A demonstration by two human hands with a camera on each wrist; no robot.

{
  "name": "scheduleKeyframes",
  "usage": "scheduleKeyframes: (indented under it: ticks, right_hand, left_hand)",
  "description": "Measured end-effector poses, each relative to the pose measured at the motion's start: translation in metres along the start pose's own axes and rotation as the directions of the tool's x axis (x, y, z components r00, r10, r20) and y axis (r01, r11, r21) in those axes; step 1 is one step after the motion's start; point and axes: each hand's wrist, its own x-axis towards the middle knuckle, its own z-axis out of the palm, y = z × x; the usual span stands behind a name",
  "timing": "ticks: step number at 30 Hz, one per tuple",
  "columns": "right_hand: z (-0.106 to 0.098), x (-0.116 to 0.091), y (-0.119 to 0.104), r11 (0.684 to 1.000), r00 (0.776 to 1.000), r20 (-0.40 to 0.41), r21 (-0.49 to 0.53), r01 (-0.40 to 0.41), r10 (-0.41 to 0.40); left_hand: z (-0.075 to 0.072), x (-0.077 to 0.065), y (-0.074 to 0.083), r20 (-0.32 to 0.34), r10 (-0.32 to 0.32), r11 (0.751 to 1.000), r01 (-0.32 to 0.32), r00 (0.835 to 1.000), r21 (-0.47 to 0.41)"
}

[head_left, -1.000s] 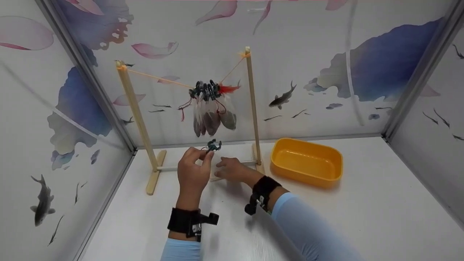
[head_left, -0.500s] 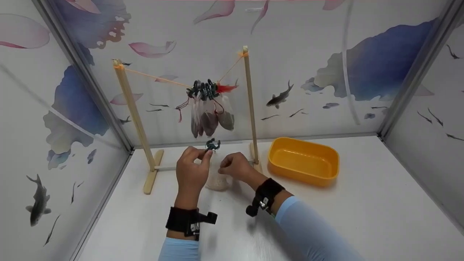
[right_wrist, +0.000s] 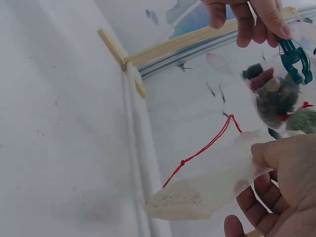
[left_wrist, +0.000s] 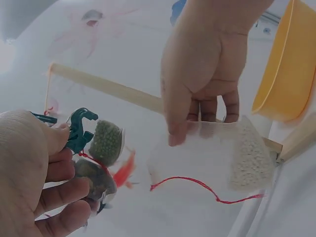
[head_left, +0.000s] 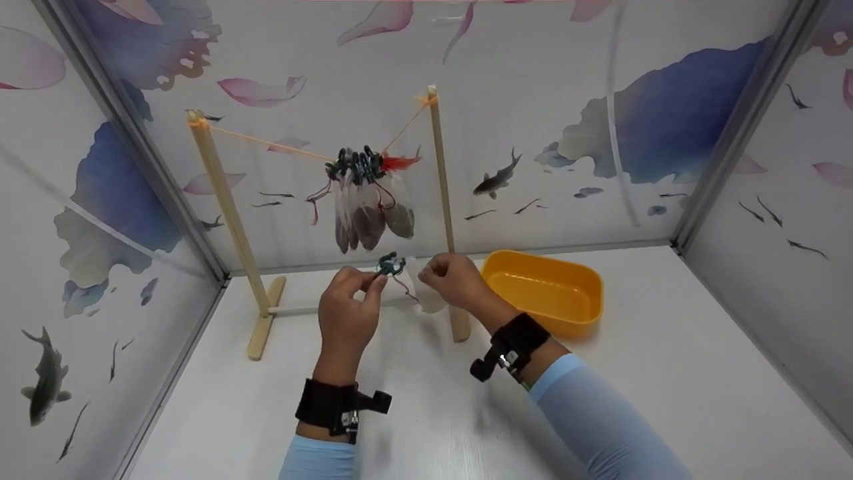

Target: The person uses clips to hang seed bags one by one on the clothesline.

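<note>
My left hand (head_left: 350, 307) pinches a dark green clothespin (head_left: 391, 264) between thumb and forefinger, its clip end pointing up. Right of it, my right hand (head_left: 456, 283) holds a sheer white drawstring pouch (left_wrist: 197, 158) by its upper part. White granules gather at the pouch's bottom, and a red string trails from it, as the right wrist view also shows. Clothespin and pouch are apart. Above both hands, several dark clothespins (head_left: 360, 165) crowd together on an orange cord, with filled sheer pouches (head_left: 370, 223) hanging beneath them.
Two wooden posts (head_left: 226, 213) on flat feet carry the sagging cord, and a pale rod (head_left: 320, 309) joins them low down. A yellow plastic tub (head_left: 580, 327) stands behind the right forearm. Printed panels wall in the white table (head_left: 426, 413).
My right hand has taken the pouch up from the table and carried it upward and to the right. The left hand keeps its pinch on the clothespin. The head view has shifted slightly.
</note>
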Motion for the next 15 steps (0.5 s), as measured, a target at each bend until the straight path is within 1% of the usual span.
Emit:
scheduleKeyframes:
  ticks: [4, 7, 9, 11, 13, 15]
  right_hand:
    - [-0.026, -0.001, -0.019, 0.993, 0.991, -0.054, -0.023, 0.118, -0.119]
    - [-0.048, -0.001, -0.034, 0.979, 0.973, -0.121, -0.075, 0.187, -0.195]
    - [-0.061, -0.001, -0.046, 0.972, 0.96, -0.17, -0.116, 0.206, -0.223]
    - [-0.074, -0.002, -0.057, 0.967, 0.947, -0.217, -0.149, 0.206, -0.235]
    - [-0.086, -0.002, -0.069, 0.964, 0.934, -0.26, -0.168, 0.207, -0.246]
    - [-0.097, 0.001, -0.082, 0.963, 0.92, -0.301, -0.175, 0.206, -0.252]
  left_hand:
    - [-0.002, 0.007, 0.008, -0.037, 0.064, 0.998, -0.064, 0.997, 0.0]
    - [-0.005, 0.023, 0.022, -0.071, 0.143, 0.99, -0.142, 0.987, 0.021]
    - [-0.009, 0.041, 0.033, -0.089, 0.203, 0.978, -0.198, 0.975, 0.059]
    - [-0.015, 0.063, 0.045, -0.097, 0.253, 0.964, -0.243, 0.962, 0.111]
    - [-0.02, 0.087, 0.058, -0.094, 0.292, 0.946, -0.273, 0.952, 0.177]
    - [-0.024, 0.113, 0.07, -0.076, 0.307, 0.93, -0.281, 0.949, 0.237]
